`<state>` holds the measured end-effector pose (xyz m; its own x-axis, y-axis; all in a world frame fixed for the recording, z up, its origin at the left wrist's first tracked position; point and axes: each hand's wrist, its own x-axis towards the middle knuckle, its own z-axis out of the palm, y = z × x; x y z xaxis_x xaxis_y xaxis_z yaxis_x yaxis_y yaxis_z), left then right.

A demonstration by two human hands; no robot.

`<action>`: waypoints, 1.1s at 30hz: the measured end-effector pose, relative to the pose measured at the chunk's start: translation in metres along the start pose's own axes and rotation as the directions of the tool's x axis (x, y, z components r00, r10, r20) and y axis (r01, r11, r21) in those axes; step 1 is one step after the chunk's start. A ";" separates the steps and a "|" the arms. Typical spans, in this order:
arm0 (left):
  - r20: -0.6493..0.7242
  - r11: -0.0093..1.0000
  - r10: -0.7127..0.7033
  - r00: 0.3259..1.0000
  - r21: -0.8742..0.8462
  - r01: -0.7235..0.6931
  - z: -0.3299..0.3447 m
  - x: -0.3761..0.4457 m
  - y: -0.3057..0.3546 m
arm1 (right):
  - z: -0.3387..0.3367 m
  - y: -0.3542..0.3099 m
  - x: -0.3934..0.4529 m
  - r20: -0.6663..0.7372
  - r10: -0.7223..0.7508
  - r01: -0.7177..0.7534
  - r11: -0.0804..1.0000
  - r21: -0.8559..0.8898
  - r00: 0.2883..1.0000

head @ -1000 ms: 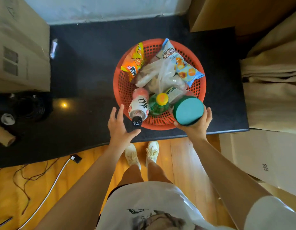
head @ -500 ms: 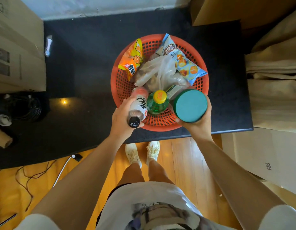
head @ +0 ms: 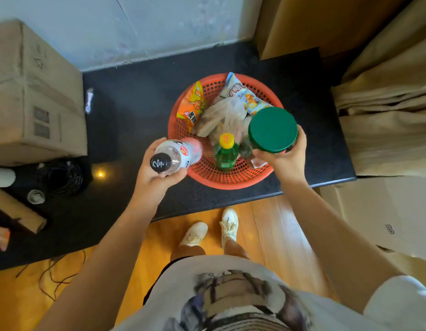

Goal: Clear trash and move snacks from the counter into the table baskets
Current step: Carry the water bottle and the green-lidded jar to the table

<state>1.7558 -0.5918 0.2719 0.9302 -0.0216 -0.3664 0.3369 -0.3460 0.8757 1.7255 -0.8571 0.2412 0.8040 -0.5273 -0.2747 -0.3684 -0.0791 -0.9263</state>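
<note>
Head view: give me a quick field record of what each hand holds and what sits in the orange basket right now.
left hand: grips a black-capped bottle, raised at the basket's near-left rim
right hand: holds a green-lidded jar above the basket's right side
orange basket: on the black counter
in basket: green bottle with yellow cap, upright; orange snack bag; blue snack bag; clear plastic bag
jar contents: hidden by lid
</note>
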 end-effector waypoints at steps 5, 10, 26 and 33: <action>-0.143 0.987 -0.145 0.979 -0.089 0.133 -0.038 -0.035 0.004 | -0.020 -0.017 -0.058 -0.183 0.028 -0.006 0.993 0.119 0.983; 0.109 0.820 -0.173 0.979 -0.534 0.204 -0.068 -0.053 0.003 | -0.028 -0.015 -0.138 -0.389 0.149 -0.037 0.959 0.279 0.909; 0.828 0.923 -0.135 0.544 -0.094 0.373 -0.008 -0.142 -0.014 | 0.009 0.052 -0.424 -0.694 0.537 0.030 0.780 0.625 0.479; 0.962 0.951 -0.223 0.160 0.178 0.252 0.018 -0.229 -0.042 | 0.040 0.080 -0.545 -0.731 0.633 0.181 0.711 0.679 0.254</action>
<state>1.5258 -0.5887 0.3135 -0.0662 -0.8284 -0.5562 0.5292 -0.5017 0.6843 1.2768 -0.5421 0.3067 -0.3702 -0.8026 -0.4677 0.2005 0.4226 -0.8839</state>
